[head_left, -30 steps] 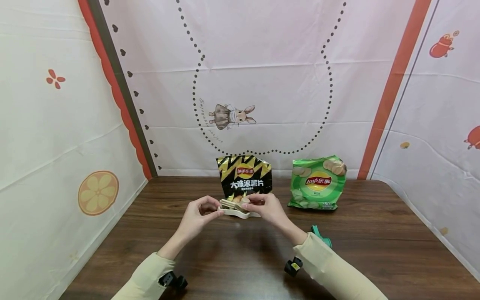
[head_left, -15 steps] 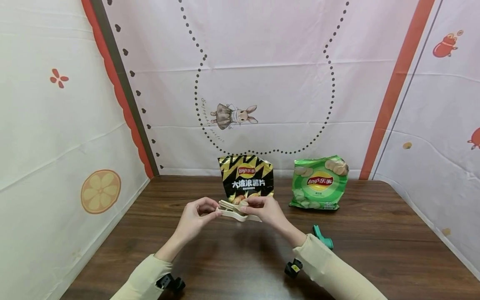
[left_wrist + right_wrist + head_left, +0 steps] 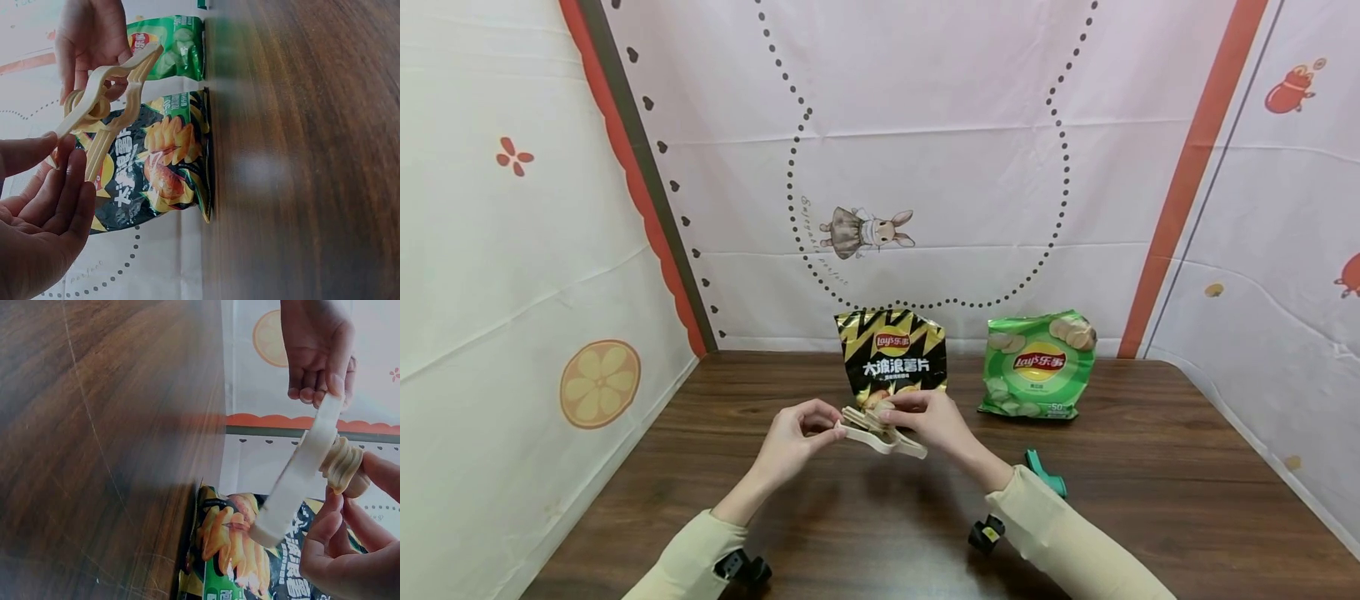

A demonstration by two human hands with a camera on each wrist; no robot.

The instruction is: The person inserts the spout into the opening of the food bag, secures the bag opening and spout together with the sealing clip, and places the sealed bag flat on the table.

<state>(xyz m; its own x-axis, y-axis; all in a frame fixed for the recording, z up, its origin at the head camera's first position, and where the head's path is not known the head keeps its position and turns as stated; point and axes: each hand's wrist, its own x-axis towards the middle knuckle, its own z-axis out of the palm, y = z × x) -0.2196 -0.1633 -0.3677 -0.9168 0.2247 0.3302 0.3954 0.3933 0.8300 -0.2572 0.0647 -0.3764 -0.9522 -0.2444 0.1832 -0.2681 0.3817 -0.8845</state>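
Above the table, in front of the black chip bag (image 3: 895, 362), both hands hold a cream plastic bag clip (image 3: 876, 444) with a round spout. My left hand (image 3: 793, 442) pinches one end of a clip arm between thumb and fingers. With thumb and fingertips, my right hand (image 3: 934, 421) grips the round ribbed spout cap (image 3: 342, 465). The left wrist view shows the clip's two arms (image 3: 119, 122) spread apart near the left hand and meeting at the far end. Whether the cap is turning cannot be told.
A green chip bag (image 3: 1037, 367) stands at the back right of the brown wooden table (image 3: 1150, 500). Near the right forearm lies a green plastic clip (image 3: 1047, 477). Printed cloth (image 3: 955, 192) hangs behind and at both sides.
The clip's right end has swung down and toward me, so the clip slants more. Both hands keep their grips with little movement.
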